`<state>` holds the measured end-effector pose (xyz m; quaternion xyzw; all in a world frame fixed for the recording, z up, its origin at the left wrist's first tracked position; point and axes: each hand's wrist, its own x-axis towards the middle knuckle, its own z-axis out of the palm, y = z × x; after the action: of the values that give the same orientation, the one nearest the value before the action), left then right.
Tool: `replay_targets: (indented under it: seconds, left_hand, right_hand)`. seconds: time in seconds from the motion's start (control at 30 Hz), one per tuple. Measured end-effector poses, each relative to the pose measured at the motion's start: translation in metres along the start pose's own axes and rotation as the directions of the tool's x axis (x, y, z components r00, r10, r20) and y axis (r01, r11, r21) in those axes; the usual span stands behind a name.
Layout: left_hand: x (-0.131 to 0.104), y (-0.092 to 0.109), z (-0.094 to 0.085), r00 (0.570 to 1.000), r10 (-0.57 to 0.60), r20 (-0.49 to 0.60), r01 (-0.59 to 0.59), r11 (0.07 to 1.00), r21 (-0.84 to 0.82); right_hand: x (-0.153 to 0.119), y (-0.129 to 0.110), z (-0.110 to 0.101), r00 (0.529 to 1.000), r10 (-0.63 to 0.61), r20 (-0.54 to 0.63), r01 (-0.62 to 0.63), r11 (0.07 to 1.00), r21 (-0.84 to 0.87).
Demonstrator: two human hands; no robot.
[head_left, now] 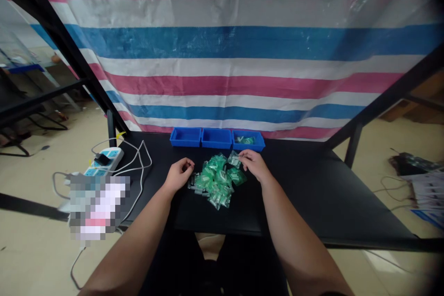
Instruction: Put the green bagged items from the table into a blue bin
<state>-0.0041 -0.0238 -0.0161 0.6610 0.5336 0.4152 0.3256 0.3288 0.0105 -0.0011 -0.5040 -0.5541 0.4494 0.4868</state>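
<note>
A heap of small clear plastic bags with green and white contents (217, 180) lies on the black table (294, 194). My right hand (255, 164) is at the heap's far right side, thumb and fingers pinching the edge of one small plastic bag (233, 159). Left of the heap, my left hand (179, 173) rests close to the table with its fingers curled in, and nothing shows in them. Behind the heap stand a left blue tray (185, 144), a middle blue tray (216, 145) and a right blue tray (249, 147). Several small bags (244, 139) lie in the right one.
A power strip (113, 153) with plugs and looping grey cables (143, 180) occupies the table's left end, beside a pixelated item (100, 206). A striped plastic sheet (225, 64) hangs behind the trays. Black frame posts (354, 141) rise at both sides.
</note>
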Motion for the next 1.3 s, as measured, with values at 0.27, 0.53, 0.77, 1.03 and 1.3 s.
replay_targets:
  seconds: [0.27, 0.53, 0.77, 1.03, 1.3]
  left_hand:
    - [0.0, 0.001, 0.0, 1.0, -0.002, -0.003, 0.002, 1.0, -0.014]
    - [0.0, 0.002, 0.0, 1.0, 0.007, -0.005, -0.007, 1.0, -0.008]
    - [0.0, 0.003, 0.0, 1.0, -0.007, -0.005, 0.007, 1.0, 0.012]
    - [0.0, 0.004, 0.0, 1.0, 0.007, -0.002, -0.007, 1.0, 0.013]
    - [0.0, 0.0, 0.001, 1.0, -0.003, 0.004, 0.003, 1.0, 0.02]
  right_hand:
    - [0.019, -0.005, 0.008, 0.958, -0.009, -0.288, 0.129, 0.907, 0.401]
    - [0.011, 0.021, 0.003, 0.973, -0.107, -0.203, 0.075, 0.984, -0.162]
    - [0.007, 0.014, 0.027, 0.959, -0.275, 0.064, 0.262, 0.785, -0.561]
    - [0.002, 0.002, 0.044, 0.925, -0.325, 0.194, 0.378, 0.758, -0.532]
    - [-0.004, -0.003, 0.04, 0.919, -0.293, 0.263, 0.389, 0.779, -0.492]
